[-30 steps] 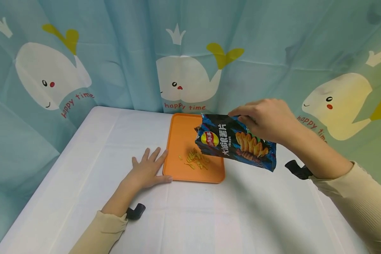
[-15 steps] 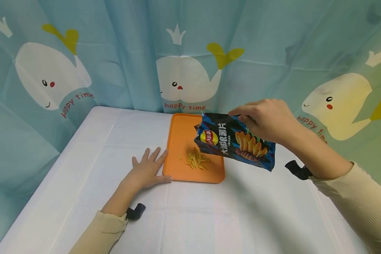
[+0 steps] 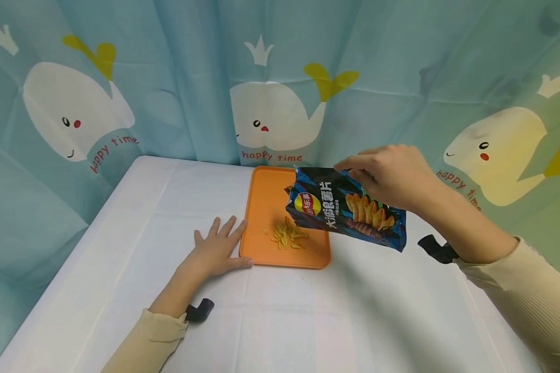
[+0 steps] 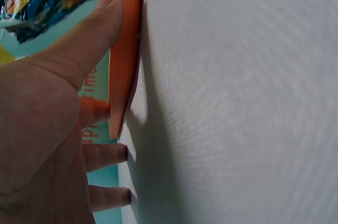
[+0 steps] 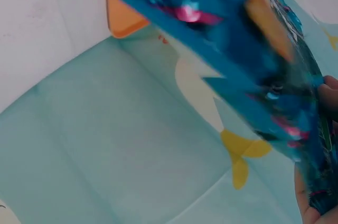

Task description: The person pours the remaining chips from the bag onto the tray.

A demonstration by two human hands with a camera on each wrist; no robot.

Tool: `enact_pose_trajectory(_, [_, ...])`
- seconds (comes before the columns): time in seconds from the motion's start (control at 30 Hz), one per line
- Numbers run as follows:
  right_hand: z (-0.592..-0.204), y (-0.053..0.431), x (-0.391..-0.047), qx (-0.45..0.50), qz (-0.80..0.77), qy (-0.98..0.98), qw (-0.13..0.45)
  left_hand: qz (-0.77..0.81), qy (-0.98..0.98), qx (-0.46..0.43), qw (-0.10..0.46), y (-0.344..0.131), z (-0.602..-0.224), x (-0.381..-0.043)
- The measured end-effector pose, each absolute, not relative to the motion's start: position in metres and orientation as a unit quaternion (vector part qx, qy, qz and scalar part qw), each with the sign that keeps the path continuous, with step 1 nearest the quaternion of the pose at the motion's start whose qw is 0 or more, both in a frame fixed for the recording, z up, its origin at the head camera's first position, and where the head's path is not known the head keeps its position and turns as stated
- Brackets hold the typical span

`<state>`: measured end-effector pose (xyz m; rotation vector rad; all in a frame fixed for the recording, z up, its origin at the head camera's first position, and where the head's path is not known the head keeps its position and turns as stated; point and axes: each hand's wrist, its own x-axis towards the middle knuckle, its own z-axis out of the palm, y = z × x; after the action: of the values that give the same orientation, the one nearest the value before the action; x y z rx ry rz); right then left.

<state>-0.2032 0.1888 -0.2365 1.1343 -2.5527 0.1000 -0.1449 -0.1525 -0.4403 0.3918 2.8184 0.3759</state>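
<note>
My right hand [image 3: 389, 173] pinches the upper edge of a dark blue chip bag [image 3: 350, 210], held on its side above the right part of an orange tray [image 3: 268, 194]. The bag's torn end points left, tipped over the tray. A small heap of yellow chips [image 3: 288, 235] lies on the tray's nearer half. My left hand [image 3: 214, 251] has its fingers spread, with fingertips on the tray's left edge and on the tablecloth. In the left wrist view, the thumb [image 4: 90, 39] lies along the tray's rim. The right wrist view shows the bag's shiny side [image 5: 222, 34] up close.
A white tablecloth [image 3: 280, 321] covers the table. A pale blue curtain [image 3: 182, 67] with whale prints hangs right behind the table's far edge. Each wrist wears a black camera mount, such as the left one [image 3: 199, 311].
The bag shifts slightly in my right hand, and the chips' heap looks a little different, with pieces lying differently. My left hand stays in place.
</note>
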Motion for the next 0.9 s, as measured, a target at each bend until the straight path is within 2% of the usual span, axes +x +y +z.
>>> enact_pose_trajectory(0.37, [-0.238, 0.1856, -0.205, 0.419, 0.041, -0.888, 0.187, 0.131, 0.973, 0.132, 0.138, -0.153, -0.4406, -0.1446])
enact_pose_trajectory(0.9, [-0.2343, 0.1845, -0.2028, 0.413, 0.035, -0.892, 0.179, 0.134, 0.973, 0.13, 0.138, -0.1532, -0.4421, -0.1443])
